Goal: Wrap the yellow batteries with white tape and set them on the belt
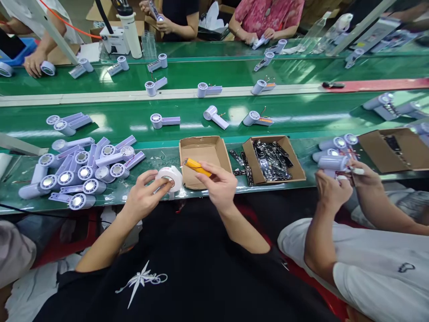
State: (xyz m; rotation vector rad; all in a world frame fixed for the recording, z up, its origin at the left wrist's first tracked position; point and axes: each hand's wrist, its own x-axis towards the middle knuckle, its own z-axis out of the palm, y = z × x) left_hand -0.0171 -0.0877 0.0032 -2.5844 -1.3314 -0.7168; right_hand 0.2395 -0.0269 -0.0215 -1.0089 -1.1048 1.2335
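My left hand grips a roll of white tape, with fingers at its core, just above the table's front edge. My right hand pinches a slim yellow cylindrical battery between thumb and fingers. Its dark end points left toward the tape, close beside the roll. Beneath and behind the battery stands a shallow cardboard box; its visible floor is bare. Left of my hands lies a heap of pale purple handheld fan bodies, several with open handles.
A second cardboard box holds dark circuit boards. Fan bodies lie spaced along the green conveyor. At right, a co-worker's hands hold a fan body. Other people work across the line.
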